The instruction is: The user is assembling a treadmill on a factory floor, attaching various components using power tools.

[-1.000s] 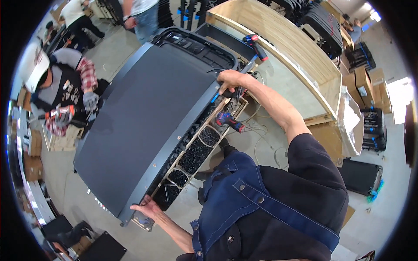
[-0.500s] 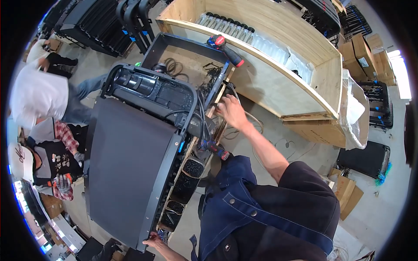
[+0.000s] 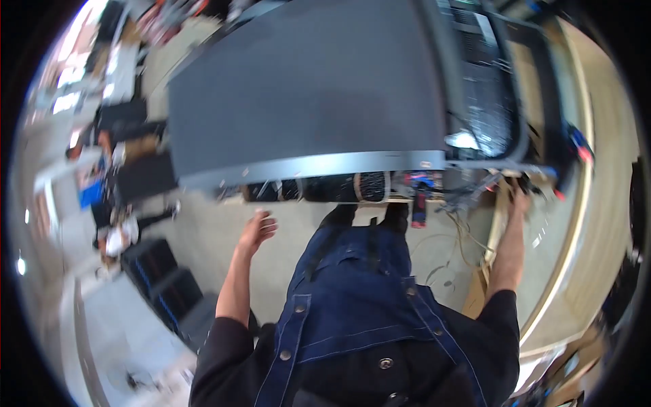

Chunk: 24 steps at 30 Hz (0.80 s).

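Pale workshop floor (image 3: 203, 234) shows below a large dark grey panel (image 3: 305, 95) (its underside lined with black parts and loose wires (image 3: 468, 197)), beneath whose near edge the left hand (image 3: 258, 227) hangs empty, fingers loosely spread, while the right hand (image 3: 521, 198) grips its right corner beside a wooden crate (image 3: 603, 203).

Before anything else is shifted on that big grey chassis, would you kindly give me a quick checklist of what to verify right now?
1. Left hand gripping the chassis: not ok; it hangs open below the grey lid, touching nothing.
2. Right hand on the unit: ok; it reaches the corner by the loose cables, though its grip is blurred.
3. Cables free of the edge: cannot tell.
4. Wooden crate beside the chassis on the right: ok.
5. Other people: ok; one sits well off to the left.
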Available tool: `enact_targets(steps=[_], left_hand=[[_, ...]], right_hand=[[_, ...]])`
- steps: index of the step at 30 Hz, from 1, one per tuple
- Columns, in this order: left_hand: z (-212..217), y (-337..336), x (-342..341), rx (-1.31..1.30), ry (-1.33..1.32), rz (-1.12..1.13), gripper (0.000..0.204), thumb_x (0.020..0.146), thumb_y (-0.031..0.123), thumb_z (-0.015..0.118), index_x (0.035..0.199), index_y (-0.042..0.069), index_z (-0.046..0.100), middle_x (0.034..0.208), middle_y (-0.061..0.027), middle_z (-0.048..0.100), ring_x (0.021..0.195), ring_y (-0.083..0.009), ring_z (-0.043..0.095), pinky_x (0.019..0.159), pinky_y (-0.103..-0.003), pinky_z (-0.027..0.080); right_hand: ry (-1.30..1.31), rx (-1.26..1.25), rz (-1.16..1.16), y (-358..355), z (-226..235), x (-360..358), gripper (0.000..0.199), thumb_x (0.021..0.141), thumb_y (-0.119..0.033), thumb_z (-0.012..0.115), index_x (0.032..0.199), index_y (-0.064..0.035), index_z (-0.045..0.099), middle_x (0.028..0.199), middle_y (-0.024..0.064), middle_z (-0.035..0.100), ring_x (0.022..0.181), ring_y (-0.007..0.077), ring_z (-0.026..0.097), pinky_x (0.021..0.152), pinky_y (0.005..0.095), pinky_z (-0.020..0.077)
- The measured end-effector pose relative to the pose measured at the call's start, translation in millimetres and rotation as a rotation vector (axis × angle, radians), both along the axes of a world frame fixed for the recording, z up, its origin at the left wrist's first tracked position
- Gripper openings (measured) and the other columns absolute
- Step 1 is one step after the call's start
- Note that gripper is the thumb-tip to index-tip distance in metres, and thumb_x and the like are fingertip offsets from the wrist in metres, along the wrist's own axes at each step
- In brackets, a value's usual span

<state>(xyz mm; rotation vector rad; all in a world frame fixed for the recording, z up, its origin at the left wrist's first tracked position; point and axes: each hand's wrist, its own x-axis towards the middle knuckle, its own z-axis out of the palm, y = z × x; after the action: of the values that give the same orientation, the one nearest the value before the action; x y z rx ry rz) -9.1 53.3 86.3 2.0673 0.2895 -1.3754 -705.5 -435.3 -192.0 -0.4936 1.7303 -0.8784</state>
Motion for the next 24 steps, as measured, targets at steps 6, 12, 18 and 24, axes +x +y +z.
enact_targets(steps=[6,12,18,24], left_hand=[[-37,69,-13,0.158,-0.104,-0.133,0.057,0.099,0.052,0.061,0.13,0.004,0.06,0.103,-0.0051,0.071,0.088,-0.014,0.068,0.076,-0.03,0.054],[-144,95,55,0.074,-0.467,0.019,0.035,0.091,0.035,0.072,0.102,0.002,0.074,0.085,-0.0086,0.074,0.08,-0.0199,0.071,0.074,-0.036,0.057],[-188,73,90,0.48,-0.937,-0.531,0.025,0.086,0.03,0.076,0.102,0.011,0.072,0.102,-0.0131,0.072,0.1,-0.0327,0.069,0.086,-0.049,0.054],[-195,81,105,0.257,-0.87,-0.516,0.02,0.088,0.024,0.074,0.102,0.01,0.067,0.104,-0.0131,0.069,0.1,-0.0326,0.068,0.079,-0.051,0.052]], right_hand=[[0.323,-0.167,0.191,11,65,50,0.03,0.077,-0.025,0.091,0.096,-0.0092,0.075,0.08,-0.0045,0.065,0.061,0.0057,0.047,0.055,0.0247,0.0362],[0.264,-0.438,0.278,65,257,38,0.052,0.091,-0.027,0.079,0.128,0.0047,0.06,0.122,0.0146,0.064,0.111,0.0228,0.063,0.101,0.0379,0.0522],[-0.124,-0.734,-0.141,153,401,65,0.062,0.091,-0.046,0.075,0.125,0.0043,0.061,0.118,0.0209,0.068,0.111,0.0348,0.067,0.104,0.055,0.0532],[-0.964,-0.665,-0.025,234,429,188,0.081,0.095,-0.038,0.069,0.144,0.017,0.035,0.145,0.0284,0.046,0.126,0.0386,0.051,0.112,0.0533,0.0411]])
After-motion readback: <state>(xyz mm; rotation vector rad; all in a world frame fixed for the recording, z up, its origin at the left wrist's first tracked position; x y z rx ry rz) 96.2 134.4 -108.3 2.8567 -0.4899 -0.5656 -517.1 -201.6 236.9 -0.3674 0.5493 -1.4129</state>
